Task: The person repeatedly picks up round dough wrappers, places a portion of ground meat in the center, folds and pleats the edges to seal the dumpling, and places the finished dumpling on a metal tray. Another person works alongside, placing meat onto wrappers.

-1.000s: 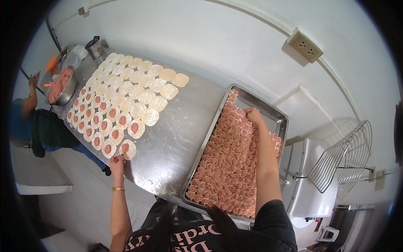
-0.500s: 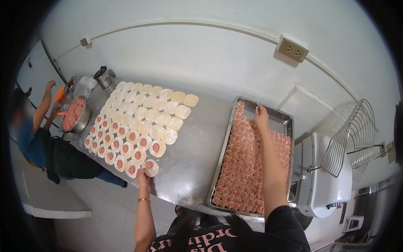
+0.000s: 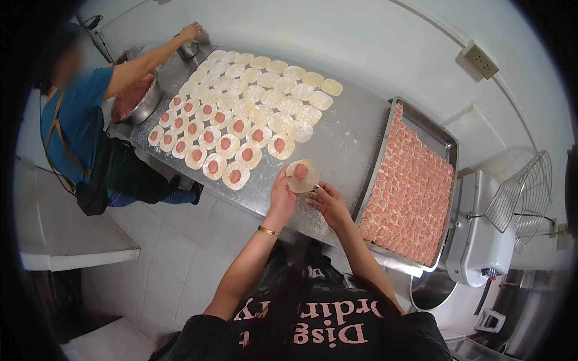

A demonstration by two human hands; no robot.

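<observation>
A round dough wrapper point(image 3: 312, 180) with a blob of pink meat filling point(image 3: 300, 172) is held above the front edge of the steel table. My left hand point(image 3: 281, 197) grips it from the left, its fingers partly hidden underneath. At the wrapper's lower right edge, the fingertips of my right hand point(image 3: 330, 206) pinch the dough. Left of my hands, floured wrappers point(image 3: 256, 93) lie in rows, those nearest me topped with meat. To my right, a metal tray point(image 3: 438, 137) holds closely packed meat-filled dumplings point(image 3: 409, 192), with bare metal showing at its far right corner.
A co-worker in a blue shirt point(image 3: 84, 114) stands at the left, one arm stretched toward a metal cup point(image 3: 188, 49). Beside them is a steel bowl point(image 3: 146, 108) of minced meat. A white machine point(image 3: 475, 234) and wire rack point(image 3: 524, 192) are right of the tray.
My left hand has lifted a filled wrapper off the table's edge and rightward. My right hand has come back from the tray to the wrapper. The co-worker's arm now reaches over the bowl.
</observation>
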